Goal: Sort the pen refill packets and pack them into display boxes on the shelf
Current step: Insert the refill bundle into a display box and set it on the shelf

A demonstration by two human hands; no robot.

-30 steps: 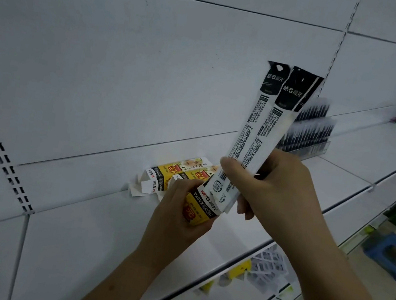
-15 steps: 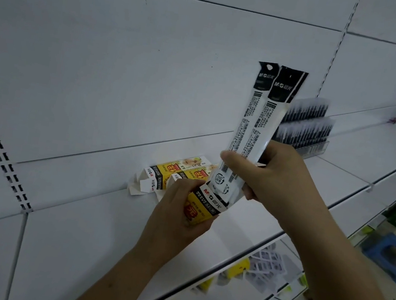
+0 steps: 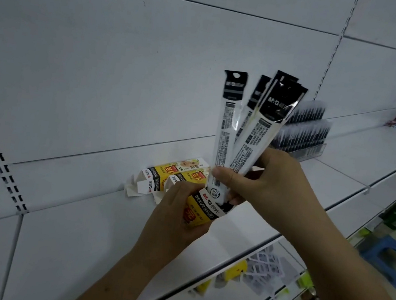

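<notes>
Two yellow display boxes (image 3: 175, 174) lie flat at the back of the white shelf (image 3: 78, 234), open flaps facing left. Just right, the left hand (image 3: 177, 218) grips a third yellow display box (image 3: 202, 210), mouth tilted up to the right. The right hand (image 3: 263, 182) pinches refill packets (image 3: 249, 136), at least three, standing upright with black headers on top; a second ago they were bunched, now fanned apart. Far right stands a clear rack of refills (image 3: 301, 131).
</notes>
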